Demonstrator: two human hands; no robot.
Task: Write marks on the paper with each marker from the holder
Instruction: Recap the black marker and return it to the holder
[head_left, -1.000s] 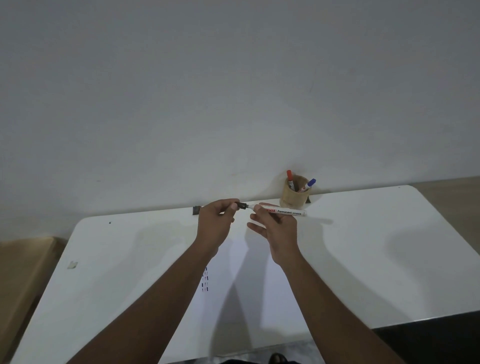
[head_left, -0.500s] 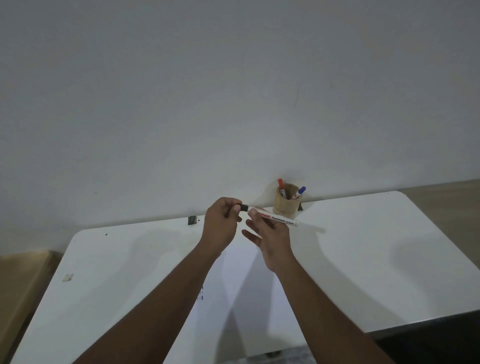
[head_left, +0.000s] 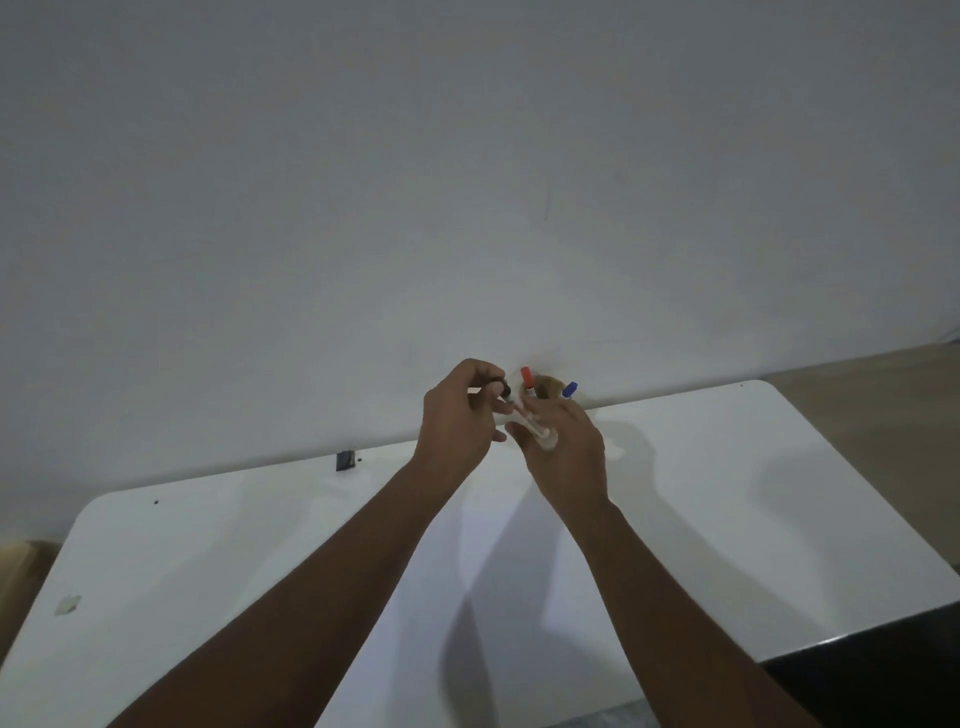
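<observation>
My right hand (head_left: 563, 457) holds a white marker (head_left: 537, 432) by its barrel, its end pointing toward me. My left hand (head_left: 457, 421) pinches the marker's black cap (head_left: 503, 388) at the far end of the barrel. Both hands hover above the far part of the white table (head_left: 727, 493). Just behind them stands a brown holder (head_left: 548, 387), mostly hidden, with a red-capped marker (head_left: 527, 378) and a blue-capped marker (head_left: 569, 389) sticking out. A white sheet of paper (head_left: 509, 587) lies on the table under my forearms; any marks on it are hidden.
A grey wall rises right behind the table. A small dark object (head_left: 345, 460) sits at the table's far edge to the left. A small pale scrap (head_left: 67, 604) lies near the left edge. Wooden floor shows at both sides.
Both hands rose and moved toward the holder. The marker turned from lying sideways to pointing its end toward me. The camera view shifted.
</observation>
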